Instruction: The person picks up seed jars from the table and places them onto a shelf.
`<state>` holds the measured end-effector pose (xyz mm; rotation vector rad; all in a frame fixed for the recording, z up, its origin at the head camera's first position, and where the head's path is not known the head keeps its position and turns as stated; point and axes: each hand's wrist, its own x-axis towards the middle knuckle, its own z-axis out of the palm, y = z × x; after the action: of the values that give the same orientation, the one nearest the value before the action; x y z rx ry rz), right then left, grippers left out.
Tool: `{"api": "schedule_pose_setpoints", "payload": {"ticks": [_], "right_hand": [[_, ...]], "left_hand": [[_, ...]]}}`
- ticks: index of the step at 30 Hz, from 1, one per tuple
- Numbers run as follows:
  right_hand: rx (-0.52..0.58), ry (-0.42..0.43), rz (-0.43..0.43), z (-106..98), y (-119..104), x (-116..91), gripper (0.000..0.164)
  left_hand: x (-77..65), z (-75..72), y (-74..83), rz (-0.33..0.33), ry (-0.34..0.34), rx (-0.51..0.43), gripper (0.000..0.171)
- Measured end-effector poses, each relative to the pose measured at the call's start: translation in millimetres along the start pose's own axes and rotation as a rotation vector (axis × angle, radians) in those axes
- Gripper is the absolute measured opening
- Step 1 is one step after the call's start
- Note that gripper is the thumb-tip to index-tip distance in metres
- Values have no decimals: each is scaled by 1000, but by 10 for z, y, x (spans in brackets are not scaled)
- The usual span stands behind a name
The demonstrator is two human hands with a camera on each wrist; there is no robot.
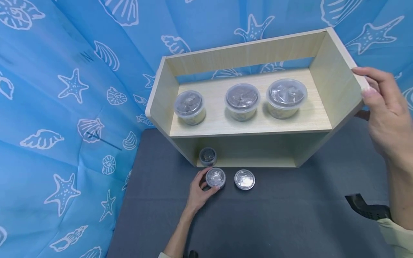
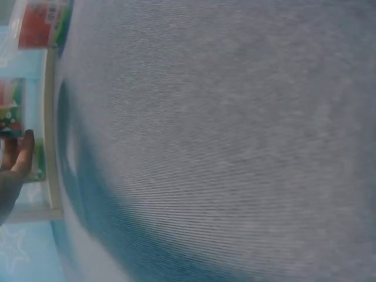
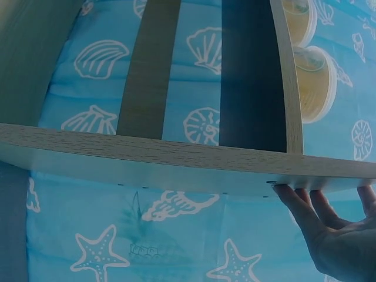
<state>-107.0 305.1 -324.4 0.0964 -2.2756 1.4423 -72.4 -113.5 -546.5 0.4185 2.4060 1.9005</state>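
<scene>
My left hand (image 1: 197, 193) holds a small round tub with a clear lid (image 1: 215, 178) between thumb and fingers, just in front of the shelf's lower level. In the left wrist view that tub (image 2: 10, 106) has a coloured printed side and appears raised off the table. Behind it, a similar small tub (image 1: 208, 156) stands inside the lower left corner. Another small tub (image 1: 244, 180) sits on the table to the right. My right hand (image 1: 387, 107) grips the right side panel of the pale wooden shelf (image 1: 342, 68), with fingertips against the panel in the right wrist view.
Three larger lidded tubs, left (image 1: 190, 107), middle (image 1: 242, 102) and right (image 1: 286, 98), stand on the upper level. A dark grey cloth covers the table (image 1: 274, 222). Blue curtain (image 1: 64, 107) with white sea-shell prints hangs behind and to the left.
</scene>
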Motion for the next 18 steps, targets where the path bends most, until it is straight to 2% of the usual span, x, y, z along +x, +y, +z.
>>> {"api": "schedule_pose_setpoints", "payload": {"ticks": [8, 14, 18], "right_hand": [[-49, 29, 18, -19, -30, 40, 43], [-79, 40, 63, -14, -42, 26, 44], [-73, 36, 87, 0, -49, 18, 44]], "left_hand": [[110, 54, 175, 22, -5, -4, 70], [207, 95, 268, 44, -18, -45, 69], [265, 110, 291, 32, -30, -91, 69]]}}
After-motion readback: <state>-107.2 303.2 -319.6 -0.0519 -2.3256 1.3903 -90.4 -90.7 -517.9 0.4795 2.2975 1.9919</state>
